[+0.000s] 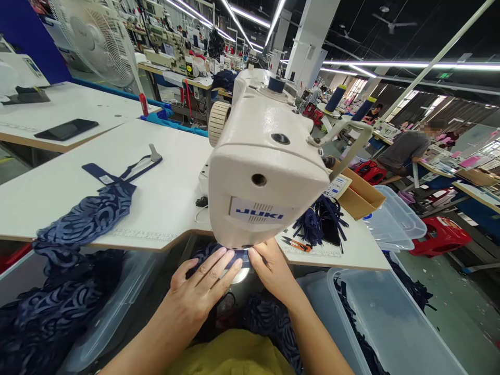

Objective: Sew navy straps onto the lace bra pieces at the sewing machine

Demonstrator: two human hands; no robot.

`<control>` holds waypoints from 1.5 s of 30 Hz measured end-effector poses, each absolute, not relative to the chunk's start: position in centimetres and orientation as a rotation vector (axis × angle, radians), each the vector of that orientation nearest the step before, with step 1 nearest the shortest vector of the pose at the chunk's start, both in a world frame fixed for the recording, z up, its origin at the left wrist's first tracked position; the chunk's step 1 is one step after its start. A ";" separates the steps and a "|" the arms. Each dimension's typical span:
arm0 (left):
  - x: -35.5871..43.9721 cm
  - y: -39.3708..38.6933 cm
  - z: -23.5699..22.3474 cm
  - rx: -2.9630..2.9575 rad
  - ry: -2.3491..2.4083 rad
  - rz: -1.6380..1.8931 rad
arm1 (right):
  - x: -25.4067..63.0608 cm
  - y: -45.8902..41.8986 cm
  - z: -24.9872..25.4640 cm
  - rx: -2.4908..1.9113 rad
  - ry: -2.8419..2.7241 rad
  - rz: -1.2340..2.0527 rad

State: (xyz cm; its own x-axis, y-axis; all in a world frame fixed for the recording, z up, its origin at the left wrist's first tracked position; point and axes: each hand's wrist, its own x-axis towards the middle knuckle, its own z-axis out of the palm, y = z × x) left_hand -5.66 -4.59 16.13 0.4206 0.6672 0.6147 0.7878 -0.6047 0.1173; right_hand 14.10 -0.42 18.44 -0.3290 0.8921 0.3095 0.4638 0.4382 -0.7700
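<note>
Olive clothing rises into the bottom of the view, between two bare forearms that reach up to the sewing machine. Just below the machine's white head lies the cloth, partly covered by the hands. It is dark navy: a smooth, plain band shows between the fingers, and a part with paler blue curving shapes shows beside the left hand. The machine head hides its far side.

The left hand is spread fairly flat, palm down, its fingers side by side on the cloth and its thumb out to the side. The right hand has its thumb at the band's right end; its other fingers are partly hidden by the machine, so whether it pinches the cloth cannot be told.

On the table, left of the machine, lies a similar navy piece, with crowded, wavy light-blue swirls, a plain tab and a thin looped strap. It hangs over the edge towards the left bin, where more patterned fabric is heaped. To the machine's right are orange-handled snips, a bundle of navy strips and an open cardboard box. Further right, a person in a grey top sits.
</note>
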 end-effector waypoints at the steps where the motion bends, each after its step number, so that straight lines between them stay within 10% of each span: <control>1: -5.7 -4.6 16.1 -2.483 -1.294 -0.938 | 14.0 -0.4 18.5 -1.138 -1.956 0.741; 45: -5.3 -5.0 15.3 -2.443 -1.427 -0.998 | 13.1 -0.2 17.8 -1.194 -1.907 0.669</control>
State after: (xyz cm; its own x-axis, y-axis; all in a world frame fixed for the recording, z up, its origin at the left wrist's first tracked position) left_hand -5.27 -5.02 15.27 0.3298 0.7238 0.6060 0.8177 -0.5399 0.1998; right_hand 13.11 -0.24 17.81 -0.2611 0.9060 0.3332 0.4995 0.4222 -0.7565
